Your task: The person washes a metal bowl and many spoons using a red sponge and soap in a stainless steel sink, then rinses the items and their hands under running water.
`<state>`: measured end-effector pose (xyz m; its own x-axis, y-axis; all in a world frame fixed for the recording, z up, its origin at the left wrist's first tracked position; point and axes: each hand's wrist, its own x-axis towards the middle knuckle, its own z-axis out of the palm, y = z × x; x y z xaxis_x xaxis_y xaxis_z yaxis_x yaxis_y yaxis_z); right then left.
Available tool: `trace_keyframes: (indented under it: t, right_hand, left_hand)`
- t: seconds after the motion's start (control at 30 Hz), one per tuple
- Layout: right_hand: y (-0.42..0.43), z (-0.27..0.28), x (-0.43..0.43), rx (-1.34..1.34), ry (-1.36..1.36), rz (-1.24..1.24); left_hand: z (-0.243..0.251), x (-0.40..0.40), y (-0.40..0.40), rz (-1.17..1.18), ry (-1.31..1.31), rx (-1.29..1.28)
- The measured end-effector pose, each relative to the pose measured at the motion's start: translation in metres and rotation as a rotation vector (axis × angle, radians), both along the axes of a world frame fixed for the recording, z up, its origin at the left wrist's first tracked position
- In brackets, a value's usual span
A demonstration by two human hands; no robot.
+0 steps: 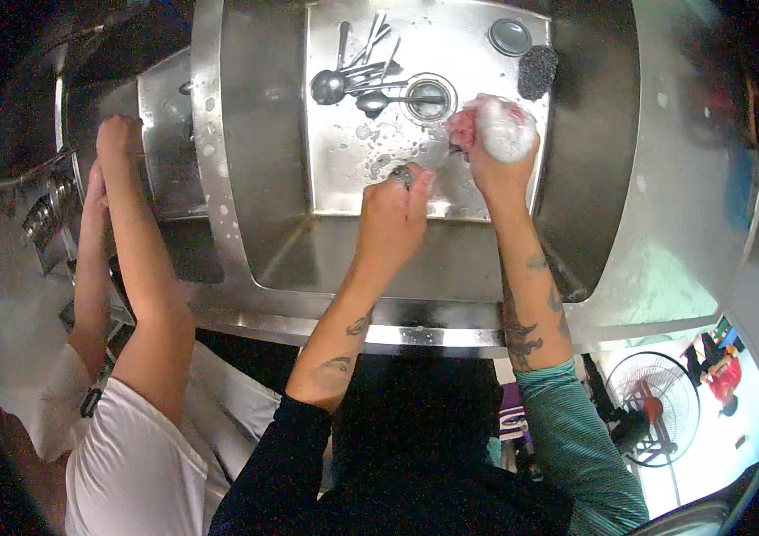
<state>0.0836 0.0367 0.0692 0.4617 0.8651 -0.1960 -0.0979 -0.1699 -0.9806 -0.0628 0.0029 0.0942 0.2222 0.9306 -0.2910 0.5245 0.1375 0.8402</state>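
Observation:
My left hand is closed low over the near part of the steel sink basin. A small shiny metal piece shows at its curled fingers, mostly hidden. Foam covers the pink scrubber gripped in my right hand, to the right of the drain. Several metal spoons and other utensils lie in a heap left of the drain. One black-looking spoon reaches across the round drain. Water drops and bits of foam wet the basin floor.
A round dark lid or stopper and a dark scouring pad lie at the basin's far right. Left of the divider, another person's hands are over a second basin. A pedestal fan stands behind on the right.

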Motion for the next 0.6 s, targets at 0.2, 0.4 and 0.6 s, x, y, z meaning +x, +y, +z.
trace_keyframes:
  t: [0.2, 0.4, 0.6]
  right_hand:
    - [0.009, 0.012, 0.022, -0.168, 0.014, -0.119]
    - [0.01, -0.001, 0.005, -0.182, 0.104, 0.04]
    - [0.009, 0.009, 0.011, -0.284, 0.165, -0.039]
  left_hand:
    - [-0.011, -0.092, 0.039, 0.462, -1.162, -0.02]
    - [0.002, -0.072, 0.052, 0.798, -1.038, -0.012]
    - [-0.032, -0.025, 0.065, 0.004, -0.268, -0.345]
